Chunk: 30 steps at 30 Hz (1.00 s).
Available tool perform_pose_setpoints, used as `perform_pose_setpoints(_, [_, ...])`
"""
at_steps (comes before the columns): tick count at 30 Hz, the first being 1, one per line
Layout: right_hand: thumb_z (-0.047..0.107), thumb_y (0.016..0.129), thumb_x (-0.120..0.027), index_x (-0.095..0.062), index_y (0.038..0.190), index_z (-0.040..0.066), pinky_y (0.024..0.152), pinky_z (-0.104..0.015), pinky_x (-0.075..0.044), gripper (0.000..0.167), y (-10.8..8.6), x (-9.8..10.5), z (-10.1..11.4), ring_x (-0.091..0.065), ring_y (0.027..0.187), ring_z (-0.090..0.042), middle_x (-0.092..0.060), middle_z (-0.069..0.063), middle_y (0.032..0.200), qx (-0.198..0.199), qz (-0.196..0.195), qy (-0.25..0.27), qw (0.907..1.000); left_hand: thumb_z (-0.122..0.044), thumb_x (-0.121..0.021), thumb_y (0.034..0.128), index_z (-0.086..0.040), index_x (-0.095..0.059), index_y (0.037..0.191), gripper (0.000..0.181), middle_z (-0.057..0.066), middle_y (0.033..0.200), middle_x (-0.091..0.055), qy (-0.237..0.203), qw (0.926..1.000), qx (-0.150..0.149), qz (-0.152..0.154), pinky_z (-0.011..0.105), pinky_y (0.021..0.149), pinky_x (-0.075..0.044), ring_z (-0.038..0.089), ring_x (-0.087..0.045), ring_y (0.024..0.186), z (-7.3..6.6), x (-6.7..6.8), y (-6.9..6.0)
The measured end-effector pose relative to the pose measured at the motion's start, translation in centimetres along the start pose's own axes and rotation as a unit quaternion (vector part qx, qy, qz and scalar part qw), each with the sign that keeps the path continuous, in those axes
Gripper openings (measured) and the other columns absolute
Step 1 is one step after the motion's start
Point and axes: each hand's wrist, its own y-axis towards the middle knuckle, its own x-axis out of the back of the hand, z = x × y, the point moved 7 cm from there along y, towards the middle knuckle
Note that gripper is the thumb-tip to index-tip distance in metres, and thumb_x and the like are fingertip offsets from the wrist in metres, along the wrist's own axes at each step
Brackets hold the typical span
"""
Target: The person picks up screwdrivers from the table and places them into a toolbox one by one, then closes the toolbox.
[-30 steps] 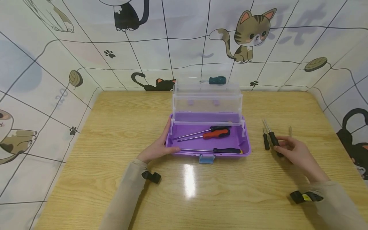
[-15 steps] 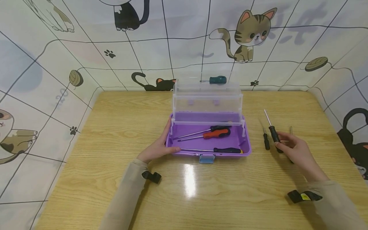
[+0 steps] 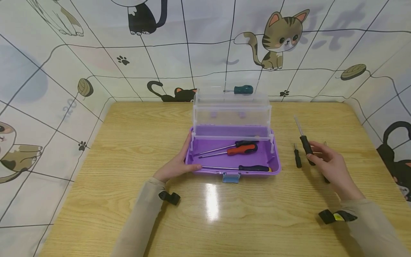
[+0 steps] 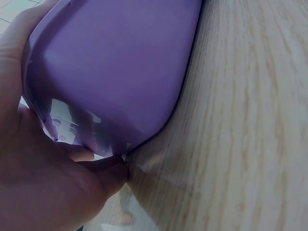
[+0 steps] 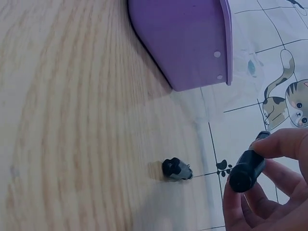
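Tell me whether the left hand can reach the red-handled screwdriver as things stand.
Probably yes, once the left hand lets go of the purple box: the clear lid stands open, and the red-handled screwdriver lies uncovered inside.

The tabletop (image 3: 257,217) is light yellow-brown wood with wavy lines. A bright white shine (image 3: 211,201) glows on it near the front. White walls stand behind it and at both sides. Thin black lines make big squares on them. On the back wall (image 3: 205,25) there is a drawn striped cat (image 3: 284,39), and a black-and-white cat (image 3: 142,19) near the top. A black cat (image 3: 184,95) peeks out low down. There are brown yarn balls (image 3: 85,87), black paw prints (image 3: 123,60) and a pale blue patch (image 3: 24,76) on the left wall (image 3: 19,200).
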Motion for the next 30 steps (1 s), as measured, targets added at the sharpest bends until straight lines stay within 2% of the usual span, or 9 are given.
perform_pose_setpoints(5, [0.018,0.098,-0.058,-0.049,0.144,0.016,0.071,-0.009,-0.044,0.047,0.5,0.0,0.8,-0.051,0.094,0.001,-0.051,0.018,0.109,0.011,0.001,0.015,0.9998,-0.012,-0.074,0.0831,-0.036,0.018,0.151,0.117,-0.003,0.158,0.02,-0.004,1.0,-0.001,0.0,0.047,0.114,-0.002,0.019,0.009,0.143,0.2,0.0,0.0])
perform_pose_setpoints(11, [0.016,0.098,-0.058,-0.05,0.143,0.015,0.073,-0.009,-0.045,0.046,1.0,-0.2,1.7,-0.051,0.097,0.001,-0.052,0.018,0.111,0.024,0.002,0.031,0.9992,-0.014,-0.075,0.0829,-0.04,0.018,0.15,0.117,-0.003,0.158,0.021,-0.012,0.9999,0.001,0.001,0.048,0.114,-0.002,0.02,0.009,0.143,0.3,0.0,0.0])
perform_pose_setpoints(20, [0.011,0.096,-0.059,-0.052,0.141,0.013,0.074,-0.01,-0.047,0.045,1.6,-0.5,2.7,-0.051,0.1,-0.002,-0.055,0.018,0.113,0.039,0.007,0.055,0.9977,-0.014,-0.075,0.0829,-0.038,0.018,0.15,0.118,-0.004,0.158,0.021,-0.005,0.9999,-0.015,0.003,0.047,0.114,-0.001,0.018,0.01,0.143,0.1,0.0,0.1])
perform_pose_setpoints(26, [0.012,0.097,-0.059,-0.053,0.141,0.014,0.074,-0.011,-0.048,0.044,1.7,-0.8,3.2,-0.053,0.097,-0.002,-0.055,0.018,0.112,0.037,0.016,0.053,0.9978,-0.014,-0.075,0.083,-0.03,0.019,0.152,0.118,-0.002,0.158,0.021,-0.002,0.9999,-0.017,0.004,0.049,0.114,-0.001,0.02,0.01,0.144,0.0,-0.1,0.1])
perform_pose_setpoints(30, [0.014,0.097,-0.059,-0.054,0.14,0.014,0.074,-0.01,-0.047,0.043,1.8,-0.9,3.6,-0.053,0.098,-0.001,-0.055,0.019,0.112,0.04,0.016,0.046,0.998,-0.014,-0.075,0.0829,-0.032,0.019,0.152,0.118,-0.002,0.158,0.021,-0.002,0.9999,-0.011,0.003,0.048,0.114,-0.001,0.02,0.01,0.144,0.0,0.0,0.1])
